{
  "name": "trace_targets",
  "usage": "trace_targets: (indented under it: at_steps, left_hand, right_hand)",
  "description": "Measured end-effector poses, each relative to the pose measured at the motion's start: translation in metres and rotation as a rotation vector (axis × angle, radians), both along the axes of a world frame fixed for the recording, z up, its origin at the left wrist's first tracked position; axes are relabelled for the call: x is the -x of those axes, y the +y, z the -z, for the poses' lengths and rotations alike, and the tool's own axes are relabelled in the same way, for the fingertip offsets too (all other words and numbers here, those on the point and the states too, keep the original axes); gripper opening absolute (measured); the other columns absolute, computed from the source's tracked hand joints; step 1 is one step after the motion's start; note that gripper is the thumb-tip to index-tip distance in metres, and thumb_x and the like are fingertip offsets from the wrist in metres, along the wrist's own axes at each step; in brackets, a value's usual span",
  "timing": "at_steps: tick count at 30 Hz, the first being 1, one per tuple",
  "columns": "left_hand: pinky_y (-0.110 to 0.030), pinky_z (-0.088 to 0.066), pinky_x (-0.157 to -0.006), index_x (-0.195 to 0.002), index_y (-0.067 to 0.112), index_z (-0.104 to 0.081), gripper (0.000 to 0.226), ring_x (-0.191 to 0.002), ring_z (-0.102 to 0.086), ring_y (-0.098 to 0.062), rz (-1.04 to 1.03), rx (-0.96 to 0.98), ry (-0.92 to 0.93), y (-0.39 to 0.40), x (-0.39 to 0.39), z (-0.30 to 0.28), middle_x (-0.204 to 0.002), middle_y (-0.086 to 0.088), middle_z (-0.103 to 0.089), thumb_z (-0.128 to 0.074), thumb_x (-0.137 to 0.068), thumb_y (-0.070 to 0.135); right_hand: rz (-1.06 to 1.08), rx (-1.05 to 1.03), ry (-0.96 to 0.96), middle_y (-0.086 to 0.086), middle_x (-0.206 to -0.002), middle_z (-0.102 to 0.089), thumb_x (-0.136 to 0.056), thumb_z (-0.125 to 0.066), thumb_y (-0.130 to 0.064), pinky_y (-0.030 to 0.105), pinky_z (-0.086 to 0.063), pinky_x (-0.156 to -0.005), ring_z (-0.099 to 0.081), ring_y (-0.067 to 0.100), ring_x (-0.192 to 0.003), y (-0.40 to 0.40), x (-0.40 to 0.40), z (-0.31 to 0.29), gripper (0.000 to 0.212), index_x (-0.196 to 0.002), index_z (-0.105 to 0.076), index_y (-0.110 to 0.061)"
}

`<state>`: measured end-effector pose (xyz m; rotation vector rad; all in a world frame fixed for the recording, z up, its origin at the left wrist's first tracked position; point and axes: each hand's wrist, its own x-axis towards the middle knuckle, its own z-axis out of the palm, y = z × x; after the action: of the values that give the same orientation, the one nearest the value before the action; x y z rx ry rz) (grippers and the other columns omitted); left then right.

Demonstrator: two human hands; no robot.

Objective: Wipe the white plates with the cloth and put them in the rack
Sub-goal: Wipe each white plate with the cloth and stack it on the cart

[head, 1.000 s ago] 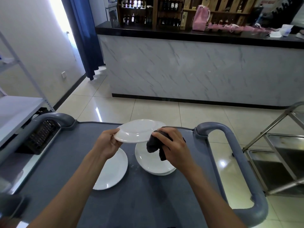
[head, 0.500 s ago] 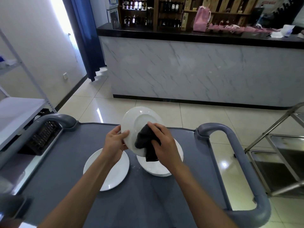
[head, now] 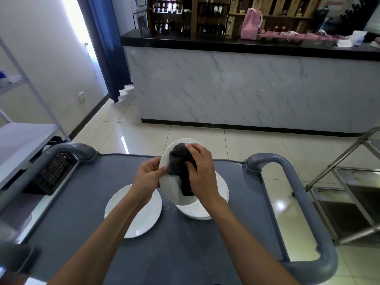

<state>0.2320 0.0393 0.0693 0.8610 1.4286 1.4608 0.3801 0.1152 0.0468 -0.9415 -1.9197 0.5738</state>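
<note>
Grey cart (head: 205, 254), marble counter (head: 246, 89)

I was looking into a bar or restaurant service area. A long counter (head: 246, 85) with a marble-pattern front and a black top stood across the room, and behind it wooden shelves (head: 205, 15) held many wine bottles (head: 213, 9). A pink gift bag (head: 251, 24) stood on the counter. Near me was a grey service cart (head: 185, 243) with white plates (head: 135, 214), on a glossy tiled floor (head: 246, 145). Metal racks (head: 349, 192) stood at the sides.
</note>
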Motion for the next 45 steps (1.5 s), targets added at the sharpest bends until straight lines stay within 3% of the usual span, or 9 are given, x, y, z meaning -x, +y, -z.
trace_targets:
  at_steps: [5, 10, 13, 17, 26, 32, 39, 42, 45]
  left_hand:
    - [-0.042, -0.057, -0.071, -0.109, 0.014, -0.072, 0.019, -0.087, -0.070, -0.026, 0.051, -0.011, 0.133, -0.001, 0.002, 0.003, -0.098, -0.011, -0.076, -0.060, -0.097, 0.004]
    - [-0.041, -0.055, -0.073, -0.104, 0.018, -0.074, 0.021, -0.088, -0.069, -0.028, 0.021, -0.026, 0.179, -0.001, 0.003, 0.006, -0.097, -0.009, -0.076, -0.061, -0.096, 0.003]
    - [-0.039, -0.054, -0.071, -0.104, 0.012, -0.073, 0.020, -0.087, -0.069, -0.030, -0.020, -0.048, 0.110, -0.001, -0.001, 0.003, -0.098, -0.016, -0.075, -0.059, -0.095, 0.000]
    - [-0.038, -0.054, -0.068, -0.105, 0.002, -0.071, 0.015, -0.083, -0.066, -0.032, -0.044, -0.067, 0.001, -0.003, -0.006, 0.000, -0.102, -0.027, -0.071, -0.061, -0.093, -0.001]
    - [-0.041, -0.061, -0.066, -0.114, 0.007, -0.072, 0.024, -0.087, -0.073, -0.034, 0.029, -0.044, -0.054, -0.008, -0.005, -0.005, -0.103, -0.018, -0.076, -0.059, -0.095, 0.001]
    - [-0.031, -0.057, -0.056, -0.110, 0.003, -0.073, 0.024, -0.074, -0.070, -0.026, 0.000, -0.063, -0.072, -0.006, -0.001, -0.012, -0.091, -0.015, -0.076, -0.061, -0.091, -0.004]
    - [-0.031, -0.053, -0.057, -0.104, 0.003, -0.074, 0.021, -0.071, -0.065, -0.025, -0.044, -0.093, -0.170, -0.008, 0.002, -0.012, -0.086, -0.012, -0.074, -0.068, -0.084, 0.002]
    - [-0.033, -0.054, -0.062, -0.113, 0.001, -0.071, 0.037, -0.077, -0.066, -0.025, -0.054, -0.105, -0.198, -0.008, 0.007, -0.011, -0.095, -0.016, -0.073, -0.071, -0.076, 0.008]
    - [-0.034, -0.055, -0.065, -0.117, 0.000, -0.070, 0.032, -0.083, -0.065, -0.026, -0.076, -0.126, -0.248, -0.008, 0.012, -0.010, -0.101, -0.017, -0.072, -0.064, -0.085, 0.003]
  right_hand:
    - [0.034, 0.064, 0.114, -0.004, -0.139, -0.056, -0.092, -0.058, -0.002, 0.044, -0.040, -0.110, -0.048, 0.014, -0.129, 0.000, 0.005, -0.006, 0.049, -0.137, -0.055, -0.018]
    - [0.068, -0.085, 0.001, -0.001, -0.141, -0.056, -0.094, -0.054, -0.008, 0.050, -0.035, -0.110, -0.049, 0.016, -0.130, 0.003, 0.011, -0.008, 0.044, -0.135, -0.061, -0.023]
    - [0.130, -0.153, -0.025, 0.004, -0.144, -0.052, -0.100, -0.045, -0.016, 0.047, -0.035, -0.111, -0.047, 0.021, -0.132, -0.001, 0.014, -0.007, 0.042, -0.140, -0.059, -0.022]
    - [0.094, -0.157, 0.019, 0.004, -0.150, -0.048, -0.100, -0.049, -0.012, 0.040, -0.035, -0.114, -0.044, 0.021, -0.136, -0.010, 0.015, -0.003, 0.042, -0.142, -0.056, -0.018]
    - [0.112, -0.238, -0.050, 0.008, -0.145, -0.053, -0.102, -0.044, -0.016, 0.042, -0.039, -0.108, -0.050, 0.027, -0.130, 0.001, 0.009, -0.001, 0.042, -0.141, -0.059, -0.019]
    - [0.129, -0.028, 0.012, 0.002, -0.139, -0.056, -0.101, -0.038, -0.025, 0.045, -0.042, -0.105, -0.050, 0.024, -0.124, 0.023, 0.008, -0.014, 0.045, -0.141, -0.058, -0.021]
    - [0.127, 0.187, 0.021, 0.001, -0.135, -0.061, -0.100, -0.052, -0.015, 0.042, -0.042, -0.107, -0.053, 0.024, -0.121, 0.050, -0.004, -0.024, 0.040, -0.138, -0.060, -0.018]
    - [0.106, 0.277, 0.034, 0.002, -0.134, -0.063, -0.099, -0.053, -0.014, 0.033, -0.041, -0.110, -0.054, 0.020, -0.125, 0.056, -0.011, -0.034, 0.039, -0.137, -0.062, -0.016]
    - [0.100, 0.341, 0.065, -0.003, -0.125, -0.067, -0.099, -0.055, -0.014, 0.015, -0.039, -0.096, -0.057, 0.013, -0.112, 0.058, -0.019, -0.044, 0.036, -0.133, -0.065, -0.018]
